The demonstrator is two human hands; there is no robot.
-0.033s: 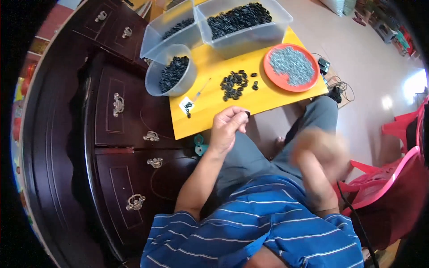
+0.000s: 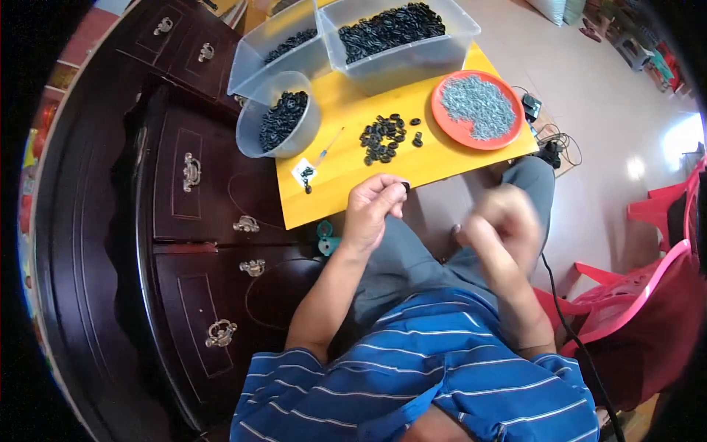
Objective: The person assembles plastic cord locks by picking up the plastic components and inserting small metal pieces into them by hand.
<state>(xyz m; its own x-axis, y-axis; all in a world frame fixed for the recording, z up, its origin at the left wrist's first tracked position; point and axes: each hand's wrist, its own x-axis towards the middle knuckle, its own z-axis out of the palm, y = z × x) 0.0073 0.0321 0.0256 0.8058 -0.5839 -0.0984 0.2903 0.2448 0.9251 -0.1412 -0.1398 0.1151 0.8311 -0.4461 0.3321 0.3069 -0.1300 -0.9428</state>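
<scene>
One red plate [image 2: 451, 130] lies on one yellow tabletop [image 2: 324, 206]. Left of the plate are three clear containers, two rectangular bins [image 2: 412, 70] and one round tub [image 2: 251, 131], plus one white card [image 2: 298, 170], one thin stick [image 2: 324, 153] and one cluster of black rings [image 2: 380, 132], too overlapped to count. Nearer the person than the plate, two hands show: one left hand [image 2: 370, 212], holding one black piece [image 2: 406, 187], and one right hand [image 2: 508, 216].

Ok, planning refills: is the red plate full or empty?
Partly full: grey pieces cover most of the plate, leaving its lower left bare.
</scene>
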